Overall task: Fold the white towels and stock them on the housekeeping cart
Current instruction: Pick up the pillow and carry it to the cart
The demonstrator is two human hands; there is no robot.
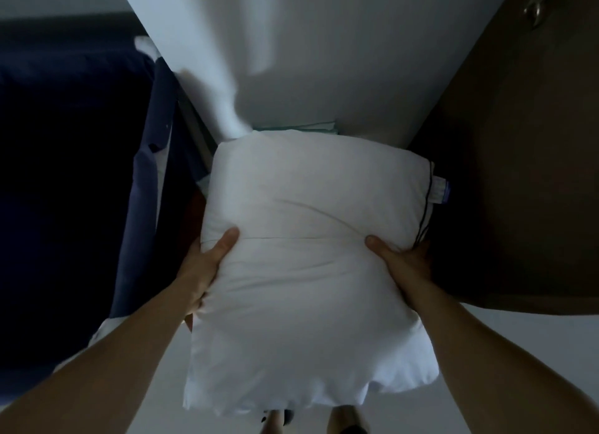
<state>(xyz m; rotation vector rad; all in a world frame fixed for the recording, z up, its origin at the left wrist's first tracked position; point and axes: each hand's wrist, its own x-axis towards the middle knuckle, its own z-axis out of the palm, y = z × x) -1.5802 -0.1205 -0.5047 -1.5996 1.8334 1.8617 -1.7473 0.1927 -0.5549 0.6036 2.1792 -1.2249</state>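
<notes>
**A:** Item held?

**B:** One white pillow (308, 255), carried between both hands. The left hand (207, 265) clasps its left edge and the right hand (400, 258) its right edge. Thumbs dig into the top face; the fingers are hidden underneath.

**A:** Position against the grip?

**B:** The bulk lies beyond the thumbs. The loose cover end hangs nearer than the wrists. A sewn label (440, 190) sits past the right hand.

**A:** Surroundings?

**B:** Folded pale-green linen (308, 126) lies just past the far edge. A navy cloth bag (64, 190) is outside the left hand, and a brown door (518, 142) outside the right.
</notes>
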